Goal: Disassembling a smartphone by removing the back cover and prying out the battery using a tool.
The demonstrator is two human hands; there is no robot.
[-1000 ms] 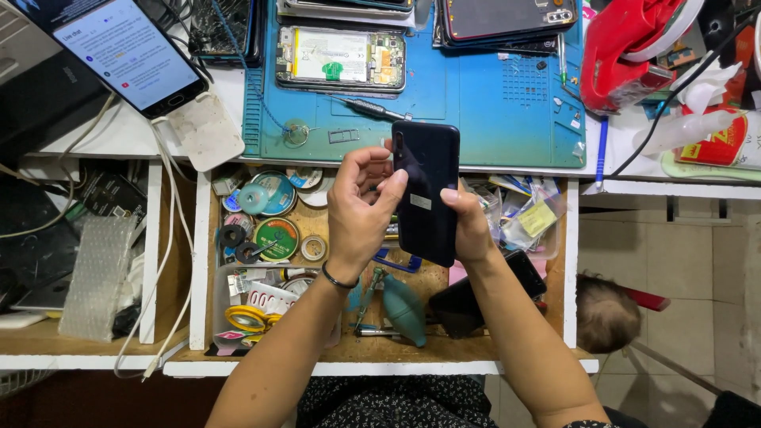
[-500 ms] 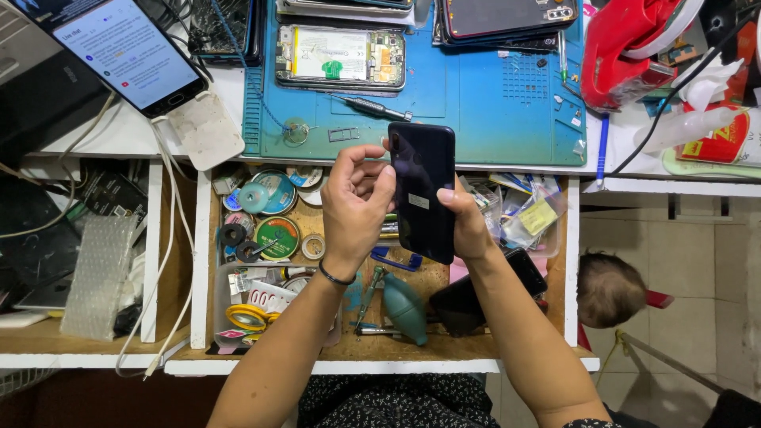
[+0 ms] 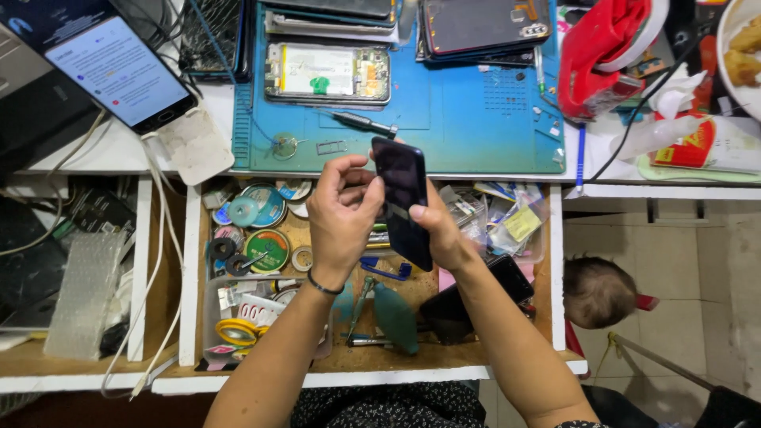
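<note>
While the blue silicone work mat [image 3: 476, 119] fills the back of the white bench, an open wooden drawer [image 3: 190, 301] crowded with tape rolls and small tools lies below it, nearer the person. On the mat rest an opened phone with bare circuit board and battery [image 3: 326, 73], a stack of dark phone panels [image 3: 483, 28] and a thin black-handled screwdriver [image 3: 363, 122]. To the left a lit smartphone with a white screen [image 3: 111, 67] lies tilted on the bench, its white cable trailing down over the drawer's edge.

Above the drawer both hands hold a slim dark glossy smartphone [image 3: 404, 198]. Its long axis runs almost away from the person, the far end tipped slightly to the left and reaching over the mat's front edge, and it is turned so that one broad face looks toward the left hand. The right hand [image 3: 444, 238] grips it from the right and below, thumb pressed across the broad face, the other fingers wrapped behind. The left hand [image 3: 345, 218] sits just to the left, its fingers curled together with the tips touching the phone's near long edge; whether they pinch anything small there cannot be told. The left hand is the nearer to that edge. Smaller still, a metal SIM tray [image 3: 331, 147] lies on the mat just beyond the phone.
</note>
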